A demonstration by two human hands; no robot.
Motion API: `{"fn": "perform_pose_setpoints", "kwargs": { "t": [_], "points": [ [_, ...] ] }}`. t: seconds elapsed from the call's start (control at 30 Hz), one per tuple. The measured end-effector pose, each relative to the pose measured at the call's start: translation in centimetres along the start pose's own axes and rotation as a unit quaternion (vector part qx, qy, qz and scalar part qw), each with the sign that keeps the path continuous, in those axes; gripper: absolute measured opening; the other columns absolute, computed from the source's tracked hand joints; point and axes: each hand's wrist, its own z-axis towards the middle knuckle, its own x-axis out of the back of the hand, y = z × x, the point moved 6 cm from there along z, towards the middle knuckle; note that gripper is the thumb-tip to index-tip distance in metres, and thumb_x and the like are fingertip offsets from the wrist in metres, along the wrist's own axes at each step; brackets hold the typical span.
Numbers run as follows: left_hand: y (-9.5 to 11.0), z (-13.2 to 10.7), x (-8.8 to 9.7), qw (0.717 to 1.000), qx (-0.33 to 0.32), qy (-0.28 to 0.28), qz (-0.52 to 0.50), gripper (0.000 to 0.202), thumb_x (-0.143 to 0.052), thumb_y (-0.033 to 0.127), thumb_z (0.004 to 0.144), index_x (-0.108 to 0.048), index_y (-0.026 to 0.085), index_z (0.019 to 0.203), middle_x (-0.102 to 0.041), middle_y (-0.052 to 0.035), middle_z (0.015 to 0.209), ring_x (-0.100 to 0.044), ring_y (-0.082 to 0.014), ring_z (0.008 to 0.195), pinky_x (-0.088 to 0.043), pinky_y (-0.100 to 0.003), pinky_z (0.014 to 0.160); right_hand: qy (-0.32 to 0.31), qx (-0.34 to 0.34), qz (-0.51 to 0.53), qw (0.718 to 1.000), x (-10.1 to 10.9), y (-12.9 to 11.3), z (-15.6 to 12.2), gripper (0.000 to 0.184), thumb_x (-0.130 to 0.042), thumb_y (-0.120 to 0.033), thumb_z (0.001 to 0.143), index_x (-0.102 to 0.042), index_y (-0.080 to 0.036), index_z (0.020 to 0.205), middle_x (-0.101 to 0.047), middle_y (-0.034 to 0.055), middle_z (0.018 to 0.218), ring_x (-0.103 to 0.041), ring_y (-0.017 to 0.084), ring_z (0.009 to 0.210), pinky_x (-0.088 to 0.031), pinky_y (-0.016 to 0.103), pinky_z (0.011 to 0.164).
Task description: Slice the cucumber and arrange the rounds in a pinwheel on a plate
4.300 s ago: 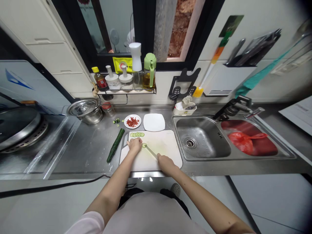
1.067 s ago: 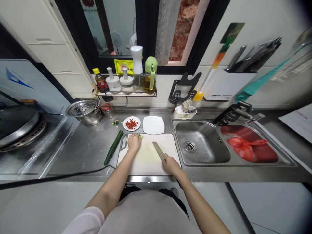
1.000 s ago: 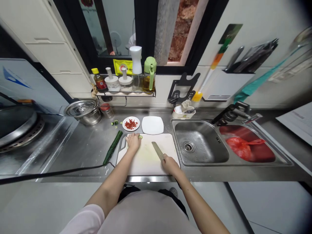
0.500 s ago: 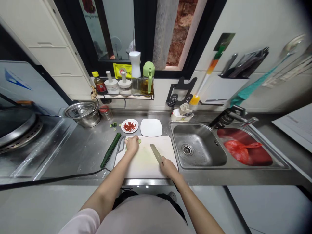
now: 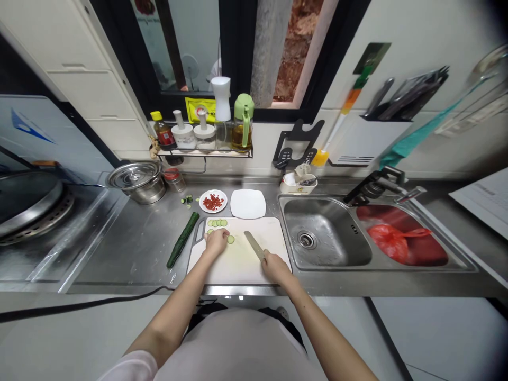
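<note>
A white cutting board [image 5: 238, 272] lies on the counter before me. My left hand [image 5: 216, 242] is over its left part, fingers curled down on cucumber slices that they partly hide. One cucumber slice [image 5: 230, 239] lies by its fingertips. Behind the hand, a row of overlapping cucumber slices [image 5: 217, 223] rests along the board's far left edge. My right hand [image 5: 275, 266] is closed around the handle of a kitchen knife [image 5: 254, 244], whose blade lies low over the board, pointing away and left. Left of the board is a whole cucumber [image 5: 183, 241].
Behind the board stand a plate of chopped red pieces [image 5: 202, 206] and a white square plate [image 5: 248, 203]. Cucumber scraps [image 5: 187, 200] lie farther left, near a lidded steel pot [image 5: 146, 191]. The double sink [image 5: 327, 264] is at right, with a red bag [image 5: 387, 242] in it.
My left hand has drawn back toward me, uncovering the row of slices at the far edge. A slice now lies beside its fingertips. The knife stays nearly in place.
</note>
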Motion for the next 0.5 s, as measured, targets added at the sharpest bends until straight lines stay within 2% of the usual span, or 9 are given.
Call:
{"fn": "perform_pose_setpoints", "kwargs": {
  "t": [0.13,0.5],
  "points": [
    [0.1,0.1,0.2,0.999,-0.021,0.004,0.027,0.027,-0.049,0.021,0.084,-0.072,0.027,0.096,-0.074,-0.0060,0.103,-0.058,-0.0265,0.110,-0.031,-0.042,0.094,0.009,0.016,-0.021,1.000,0.0,-0.8,-0.6,0.032,-0.035,-0.020,0.093,-0.053,-0.015,0.119,-0.068,0.0150,0.104,-0.065,0.023,0.094,-0.039,0.028,0.071],
    [-0.5,1.1,-0.2,0.999,0.024,0.006,0.034,0.020,-0.053,0.021,0.081,-0.071,0.026,0.089,-0.073,-0.0054,0.098,-0.059,-0.0261,0.108,-0.030,-0.042,0.093,0.004,0.070,-0.047,0.996,0.2,-4.1,-0.6,0.031,-0.033,-0.014,0.092,-0.053,-0.013,0.116,-0.068,0.0170,0.101,-0.066,0.026,0.093,-0.042,0.031,0.071]
  ]
}}
